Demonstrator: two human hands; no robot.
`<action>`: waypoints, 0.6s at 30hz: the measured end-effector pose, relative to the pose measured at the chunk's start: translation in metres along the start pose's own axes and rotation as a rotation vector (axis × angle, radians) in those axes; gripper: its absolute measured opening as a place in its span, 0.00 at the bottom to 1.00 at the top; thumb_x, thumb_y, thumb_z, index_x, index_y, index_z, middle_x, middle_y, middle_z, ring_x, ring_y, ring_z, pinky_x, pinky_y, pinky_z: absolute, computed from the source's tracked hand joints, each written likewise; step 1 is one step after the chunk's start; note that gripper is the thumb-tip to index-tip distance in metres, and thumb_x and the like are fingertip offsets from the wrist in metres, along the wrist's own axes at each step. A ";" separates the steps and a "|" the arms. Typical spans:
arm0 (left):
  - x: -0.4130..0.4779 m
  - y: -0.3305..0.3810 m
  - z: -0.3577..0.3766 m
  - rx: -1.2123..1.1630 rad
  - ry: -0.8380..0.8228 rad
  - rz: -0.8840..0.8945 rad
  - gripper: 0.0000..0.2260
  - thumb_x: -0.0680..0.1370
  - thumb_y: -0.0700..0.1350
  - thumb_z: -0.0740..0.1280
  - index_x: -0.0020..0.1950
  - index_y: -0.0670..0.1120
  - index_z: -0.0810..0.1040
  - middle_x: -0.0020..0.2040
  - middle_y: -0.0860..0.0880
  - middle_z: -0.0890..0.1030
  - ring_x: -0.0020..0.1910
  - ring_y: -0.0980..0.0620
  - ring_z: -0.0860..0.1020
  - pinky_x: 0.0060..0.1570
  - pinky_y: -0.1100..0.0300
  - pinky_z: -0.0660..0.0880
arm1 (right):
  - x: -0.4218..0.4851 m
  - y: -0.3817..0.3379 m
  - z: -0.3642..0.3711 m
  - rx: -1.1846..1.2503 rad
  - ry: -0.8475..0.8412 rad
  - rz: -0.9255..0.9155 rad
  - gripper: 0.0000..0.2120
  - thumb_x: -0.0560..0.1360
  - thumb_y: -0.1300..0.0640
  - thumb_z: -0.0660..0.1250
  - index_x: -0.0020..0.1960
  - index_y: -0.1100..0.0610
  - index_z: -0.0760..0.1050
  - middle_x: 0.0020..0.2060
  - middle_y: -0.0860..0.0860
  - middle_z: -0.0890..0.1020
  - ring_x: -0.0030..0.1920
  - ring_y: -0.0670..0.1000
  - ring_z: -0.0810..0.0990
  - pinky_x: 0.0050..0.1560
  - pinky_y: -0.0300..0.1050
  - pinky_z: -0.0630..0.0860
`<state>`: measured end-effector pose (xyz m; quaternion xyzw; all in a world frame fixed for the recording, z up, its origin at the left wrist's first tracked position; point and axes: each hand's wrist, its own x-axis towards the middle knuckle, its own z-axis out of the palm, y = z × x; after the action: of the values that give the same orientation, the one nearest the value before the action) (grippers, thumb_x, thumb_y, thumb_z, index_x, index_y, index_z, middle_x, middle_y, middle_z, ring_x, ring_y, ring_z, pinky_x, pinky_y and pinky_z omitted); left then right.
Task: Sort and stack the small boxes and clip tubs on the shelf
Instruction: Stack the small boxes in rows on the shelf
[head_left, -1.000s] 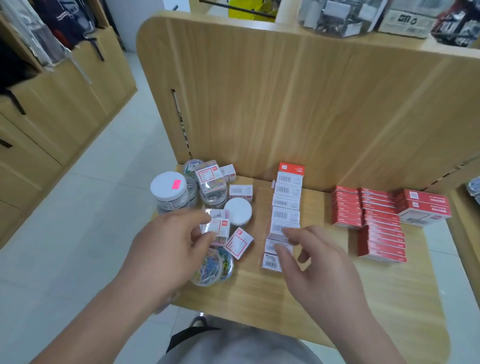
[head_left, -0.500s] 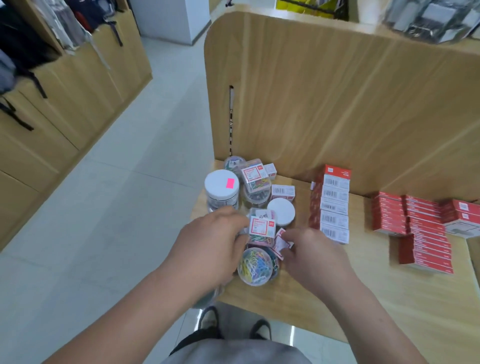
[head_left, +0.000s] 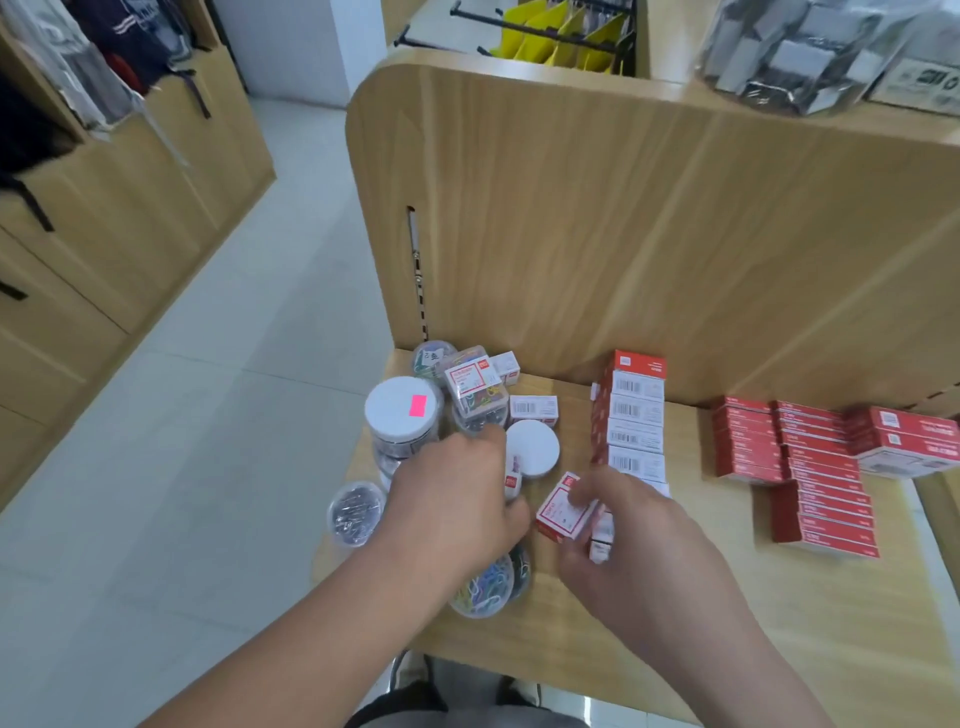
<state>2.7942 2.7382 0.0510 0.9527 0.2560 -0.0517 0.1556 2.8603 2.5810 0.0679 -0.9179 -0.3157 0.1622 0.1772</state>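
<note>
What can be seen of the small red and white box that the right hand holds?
The small box looks like cardboard: red sides, a white top label with a red frame, its print too blurred to read. It is closed and tilted over the wooden shelf; whether it touches the shelf cannot be told. The right hand pinches it, a fingertip on the label. A second small box lies against it in that hand.

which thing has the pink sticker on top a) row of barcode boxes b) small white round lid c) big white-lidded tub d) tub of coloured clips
c: the pink sticker sits on the lid of the big white-lidded tub at the pile's left.
</note>
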 end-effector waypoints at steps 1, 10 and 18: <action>0.002 0.003 -0.001 -0.009 0.004 0.000 0.15 0.75 0.57 0.66 0.50 0.50 0.65 0.49 0.47 0.81 0.49 0.42 0.80 0.38 0.54 0.71 | -0.007 0.001 -0.008 0.040 0.021 -0.005 0.14 0.71 0.47 0.70 0.54 0.40 0.70 0.47 0.38 0.77 0.45 0.45 0.77 0.41 0.44 0.76; 0.034 0.025 0.008 0.036 0.089 0.072 0.13 0.75 0.57 0.67 0.51 0.49 0.72 0.51 0.47 0.80 0.51 0.41 0.80 0.42 0.50 0.78 | -0.024 0.040 -0.008 0.533 0.257 -0.052 0.35 0.66 0.62 0.78 0.63 0.34 0.71 0.49 0.38 0.73 0.46 0.47 0.81 0.45 0.34 0.78; -0.032 0.043 0.013 -0.891 -0.040 0.104 0.07 0.79 0.52 0.72 0.56 0.57 0.82 0.47 0.58 0.84 0.35 0.58 0.77 0.40 0.60 0.77 | -0.035 0.042 0.005 0.630 0.357 -0.093 0.28 0.67 0.62 0.78 0.63 0.47 0.75 0.53 0.41 0.75 0.47 0.47 0.82 0.47 0.36 0.80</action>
<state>2.7883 2.6838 0.0556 0.8031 0.2020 0.0531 0.5581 2.8542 2.5291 0.0518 -0.8169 -0.2557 0.0805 0.5108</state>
